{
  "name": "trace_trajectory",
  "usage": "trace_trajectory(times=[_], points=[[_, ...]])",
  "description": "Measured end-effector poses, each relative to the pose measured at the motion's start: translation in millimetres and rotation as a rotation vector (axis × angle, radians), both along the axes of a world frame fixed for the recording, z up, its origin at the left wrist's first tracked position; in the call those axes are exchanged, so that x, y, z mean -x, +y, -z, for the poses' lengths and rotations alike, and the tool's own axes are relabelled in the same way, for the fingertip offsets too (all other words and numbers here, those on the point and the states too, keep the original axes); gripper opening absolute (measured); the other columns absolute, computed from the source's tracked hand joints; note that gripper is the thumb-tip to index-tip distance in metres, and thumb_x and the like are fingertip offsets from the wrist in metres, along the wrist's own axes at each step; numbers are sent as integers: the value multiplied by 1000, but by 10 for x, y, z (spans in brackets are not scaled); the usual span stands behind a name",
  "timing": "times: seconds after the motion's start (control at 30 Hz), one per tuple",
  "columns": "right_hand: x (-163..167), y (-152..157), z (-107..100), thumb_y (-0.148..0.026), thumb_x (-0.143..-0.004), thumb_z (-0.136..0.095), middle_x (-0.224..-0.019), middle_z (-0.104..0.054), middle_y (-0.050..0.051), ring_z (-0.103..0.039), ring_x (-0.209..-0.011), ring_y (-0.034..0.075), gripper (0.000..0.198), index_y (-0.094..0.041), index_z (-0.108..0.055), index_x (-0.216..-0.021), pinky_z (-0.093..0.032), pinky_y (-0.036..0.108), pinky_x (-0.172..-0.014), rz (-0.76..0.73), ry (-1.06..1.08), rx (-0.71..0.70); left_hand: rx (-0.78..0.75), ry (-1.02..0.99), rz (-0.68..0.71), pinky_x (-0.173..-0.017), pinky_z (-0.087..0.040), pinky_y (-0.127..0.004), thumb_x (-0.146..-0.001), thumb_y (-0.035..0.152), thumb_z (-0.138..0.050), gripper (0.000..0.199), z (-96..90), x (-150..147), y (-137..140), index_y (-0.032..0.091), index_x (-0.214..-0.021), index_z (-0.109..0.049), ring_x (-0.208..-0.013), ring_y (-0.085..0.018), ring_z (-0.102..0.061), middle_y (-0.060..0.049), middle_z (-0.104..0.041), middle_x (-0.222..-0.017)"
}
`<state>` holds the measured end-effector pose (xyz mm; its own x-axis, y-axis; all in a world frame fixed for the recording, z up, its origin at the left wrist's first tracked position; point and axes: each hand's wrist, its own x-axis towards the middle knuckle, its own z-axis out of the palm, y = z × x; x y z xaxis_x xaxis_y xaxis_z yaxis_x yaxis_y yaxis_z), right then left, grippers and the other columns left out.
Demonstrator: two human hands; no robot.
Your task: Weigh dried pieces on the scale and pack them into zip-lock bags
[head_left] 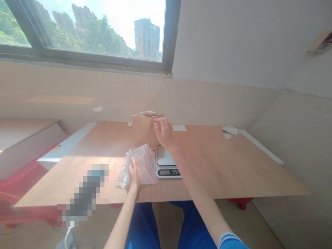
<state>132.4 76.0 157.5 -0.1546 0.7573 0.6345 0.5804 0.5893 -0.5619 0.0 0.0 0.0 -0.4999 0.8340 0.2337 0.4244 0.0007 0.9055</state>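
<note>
My left hand point(134, 174) is closed on a clear zip-lock bag point(146, 165) with red seal lines, low over the table. A crinkled, clear plastic bundle point(125, 173) lies against that hand on its left. My right hand point(164, 132) is raised with its fingers apart, in front of the right side of a brown paper bag point(144, 128). The paper bag stands upright, its top open; what is inside cannot be made out. Below my right wrist is a kitchen scale point(165, 156) with a dark display, partly covered by my forearm.
The wooden table point(220, 166) reaches to the wall. A white paper point(179, 128) lies behind the scale, and crumpled scraps point(230, 130) lie at the back right. A blurred-out dark object point(85, 193) with a white cable crosses the front left edge.
</note>
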Motion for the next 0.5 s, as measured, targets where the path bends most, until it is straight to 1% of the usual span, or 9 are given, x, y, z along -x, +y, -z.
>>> trace_trajectory(times=[0.03, 0.1, 0.17, 0.2, 0.27, 0.33, 0.37, 0.43, 0.5], points=[[1, -141, 80, -35, -94, -31, -111, -57, 9, -51, -107, 19, 34, -19, -56, -109, -38, 34, -94, -74, 15, 85, -10, -34, 1, -72, -51, -37, -88, 47, -23, 49, -40, -13, -8, 17, -95, -61, -86, -25, -64, -10, -66, -79], [-13, -371, 242, -41, -88, -44, -105, -60, 9, -57, -95, 18, 33, -17, -56, -107, -44, 32, -83, -169, -2, 311, -38, -89, -1, -66, -51, -33, -87, 52, -21, 51, -114, -41, -27, 18, -84, -58, -74, -22, -63, -7, -64, -72], [-53, -501, 371, -38, -83, -53, -96, -64, 7, -60, -83, 18, 29, -17, -58, -102, -46, 29, -72, -222, -7, 484, -74, -118, -10, -65, -49, -31, -85, 55, -25, 48, -170, -75, -59, 18, -78, -55, -72, -19, -61, -6, -62, -72], [-83, -529, 415, -35, -82, -54, -90, -65, 5, -60, -78, 17, 24, -17, -59, -97, -46, 28, -68, -238, 10, 536, -88, -124, -13, -64, -48, -29, -84, 56, -27, 47, -191, -95, -80, 19, -77, -53, -70, -18, -60, -5, -61, -72], [-155, -532, 463, -30, -83, -51, -77, -66, 2, -60, -66, 15, 16, -18, -62, -87, -45, 26, -60, -280, 92, 596, -100, -130, 2, -56, -45, -27, -84, 56, -28, 44, -231, -144, -136, 19, -75, -52, -58, -15, -56, -1, -56, -61], [-239, -504, 477, -31, -83, -50, -71, -65, 1, -58, -56, 13, 17, -18, -62, -84, -44, 24, -54, -325, 203, 631, -91, -141, 42, -46, -39, -24, -85, 54, -29, 42, -299, -197, -200, 20, -76, -52, -43, -13, -46, 4, -46, -49], [-284, -492, 482, -34, -83, -50, -70, -65, 1, -56, -53, 12, 19, -19, -62, -85, -43, 24, -52, -343, 254, 637, -84, -149, 68, -43, -35, -23, -85, 53, -29, 41, -356, -220, -231, 20, -77, -53, -39, -12, -42, 6, -42, -45], [-382, -490, 508, -39, -84, -47, -72, -66, 1, -55, -53, 11, 24, -19, -61, -88, -43, 23, -52, -345, 336, 598, -77, -153, 109, -42, -33, -23, -86, 51, -31, 38, -518, -238, -275, 21, -82, -55, -38, -12, -41, 7, -39, -44], [-495, -524, 575, -43, -85, -43, -74, -65, 2, -54, -56, 12, 30, -19, -60, -91, -43, 23, -53, -279, 389, 533, -70, -105, 121, -46, -36, -23, -86, 50, -34, 36, -714, -197, -276, 22, -84, -56, -43, -13, -45, 6, -40, -46]])
